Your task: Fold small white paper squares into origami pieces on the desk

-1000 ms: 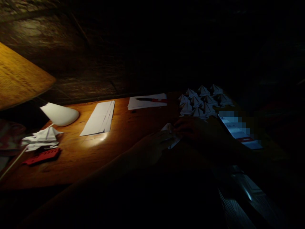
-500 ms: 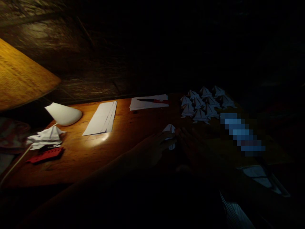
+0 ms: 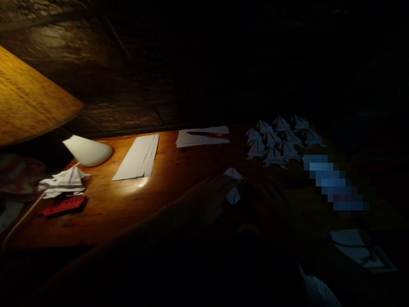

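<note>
Under my left hand (image 3: pixel 207 198) lies a partly folded white paper (image 3: pixel 233 195). The fingers stretch flat across its middle, so its pointed top and lower end show on either side. My right hand (image 3: pixel 267 198) is just to the right of the paper, very dim, its fingers extended and apart from it. Several finished folded paper figures (image 3: pixel 275 156), frog-like in shape, stand grouped beyond my right hand at the back right of the wooden table (image 3: pixel 166 192).
A lamp with a tan shade (image 3: pixel 35 102) and white base (image 3: pixel 91 151) lights the left side. Near it are crumpled folded paper (image 3: pixel 65 182) and a red object (image 3: pixel 65 206). Paper strips (image 3: pixel 136 157) lie behind; a knife (image 3: pixel 207 134) rests on more sheets (image 3: pixel 188 140). A blurred blue patch (image 3: pixel 334 183) is at right.
My right hand has drawn away from the paper to the right, uncovering more of it. My left hand stays across the paper. The whole view has shifted slightly.
</note>
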`<state>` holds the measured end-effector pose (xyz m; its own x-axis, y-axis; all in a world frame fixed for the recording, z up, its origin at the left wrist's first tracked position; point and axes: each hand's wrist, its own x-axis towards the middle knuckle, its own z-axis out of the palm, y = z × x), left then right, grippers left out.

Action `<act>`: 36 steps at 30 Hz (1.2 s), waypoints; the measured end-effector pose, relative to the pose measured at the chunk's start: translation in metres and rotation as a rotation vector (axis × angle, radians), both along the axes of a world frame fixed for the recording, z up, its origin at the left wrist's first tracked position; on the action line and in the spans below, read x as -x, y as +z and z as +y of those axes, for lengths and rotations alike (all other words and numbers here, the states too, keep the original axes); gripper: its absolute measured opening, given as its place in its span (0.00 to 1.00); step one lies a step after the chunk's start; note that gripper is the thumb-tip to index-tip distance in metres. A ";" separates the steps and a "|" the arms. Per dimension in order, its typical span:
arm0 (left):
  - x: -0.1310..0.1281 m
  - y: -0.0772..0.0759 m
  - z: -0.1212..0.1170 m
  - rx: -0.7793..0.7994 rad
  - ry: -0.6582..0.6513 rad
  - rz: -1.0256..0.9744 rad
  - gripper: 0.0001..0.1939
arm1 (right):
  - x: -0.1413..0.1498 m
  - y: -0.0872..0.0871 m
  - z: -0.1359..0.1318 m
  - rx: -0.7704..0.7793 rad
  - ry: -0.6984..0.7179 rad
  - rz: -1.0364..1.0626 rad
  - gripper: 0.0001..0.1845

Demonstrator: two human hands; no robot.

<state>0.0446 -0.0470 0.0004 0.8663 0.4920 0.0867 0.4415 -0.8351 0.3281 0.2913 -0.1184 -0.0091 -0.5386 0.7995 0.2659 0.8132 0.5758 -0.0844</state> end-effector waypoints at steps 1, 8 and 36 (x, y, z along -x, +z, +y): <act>0.000 -0.001 0.001 -0.010 -0.005 0.009 0.42 | 0.001 -0.001 -0.002 -0.013 0.001 -0.016 0.47; 0.001 -0.007 0.009 -0.044 -0.134 0.026 0.46 | 0.005 -0.007 -0.008 -0.082 0.009 -0.074 0.46; -0.005 0.006 0.026 -0.046 -0.135 0.060 0.44 | 0.003 -0.006 -0.014 -0.003 -0.064 0.076 0.43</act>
